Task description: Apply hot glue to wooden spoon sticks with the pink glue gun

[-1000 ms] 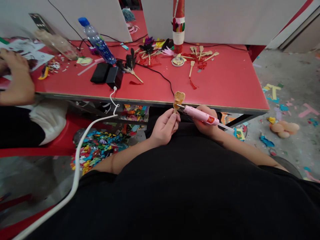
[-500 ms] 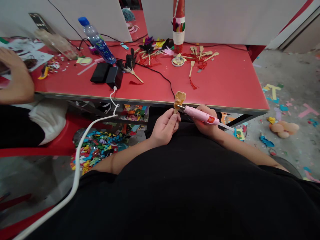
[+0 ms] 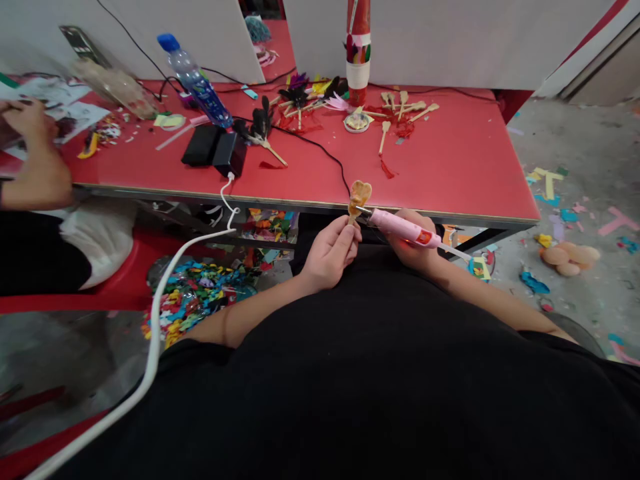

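Note:
My left hand (image 3: 333,252) pinches the handle of a small wooden fan-shaped stick (image 3: 361,192), its broad lobed head pointing up. Shiny amber patches lie on the head. In my right hand (image 3: 411,240) is a pink hot glue gun (image 3: 400,227), with a clear glue stick (image 3: 454,253) sticking out of its back end. The metal nozzle of the gun is at the lower part of the wooden head; whether it touches cannot be made out. Both hands are just in front of the table edge.
On the red table (image 3: 450,167) are wooden sticks with red tassels (image 3: 384,138), black feathers (image 3: 262,120), a bottle (image 3: 200,87), a black box (image 3: 229,155) and a small dish (image 3: 357,121). A white cable (image 3: 160,293) runs at left. A co-worker's arm (image 3: 37,160) rests at far left.
The glue gun's nozzle has shifted slightly down and right along the wooden head. My left hand stays nearly still. The co-worker's hand at far left has moved.

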A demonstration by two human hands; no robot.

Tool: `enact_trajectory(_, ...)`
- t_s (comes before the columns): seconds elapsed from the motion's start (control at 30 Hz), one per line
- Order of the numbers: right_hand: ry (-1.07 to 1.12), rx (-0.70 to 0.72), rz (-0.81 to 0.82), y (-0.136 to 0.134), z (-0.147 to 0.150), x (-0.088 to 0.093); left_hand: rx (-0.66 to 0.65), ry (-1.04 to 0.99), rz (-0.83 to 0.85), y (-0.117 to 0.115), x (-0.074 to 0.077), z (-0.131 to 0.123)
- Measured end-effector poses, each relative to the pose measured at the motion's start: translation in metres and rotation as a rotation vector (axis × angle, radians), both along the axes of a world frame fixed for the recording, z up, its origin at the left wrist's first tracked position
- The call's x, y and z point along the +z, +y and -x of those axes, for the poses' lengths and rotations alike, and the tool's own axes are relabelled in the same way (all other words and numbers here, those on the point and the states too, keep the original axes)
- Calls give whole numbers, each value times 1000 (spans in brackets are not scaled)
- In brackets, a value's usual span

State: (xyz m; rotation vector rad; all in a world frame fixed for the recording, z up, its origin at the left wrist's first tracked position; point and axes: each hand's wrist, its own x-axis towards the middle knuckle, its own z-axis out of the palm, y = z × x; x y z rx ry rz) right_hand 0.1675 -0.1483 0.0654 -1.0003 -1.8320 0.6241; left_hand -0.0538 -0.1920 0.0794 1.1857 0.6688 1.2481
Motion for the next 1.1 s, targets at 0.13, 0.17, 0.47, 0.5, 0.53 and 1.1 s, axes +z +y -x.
enact_trajectory(0.13,35,15,6,1,0,-1,-8,9,-22,-1,0,1)
enact_trajectory(0.17,37,16,11,1,0,-1,-11,11,-28,-1,0,1)
enact_trajectory(0.47,78,39,-17,0,1,-3,-17,10,-47,-2,1,1)
enact_trajectory(0.5,72,45,-15,1,0,-2,-18,6,-51,-2,1,1)
enact_trajectory(0.53,68,52,-15,1,0,-2,-18,3,-55,-2,1,0)
enact_trajectory(1.1,97,65,-76,2,4,0,-8,7,-71,-4,1,1)
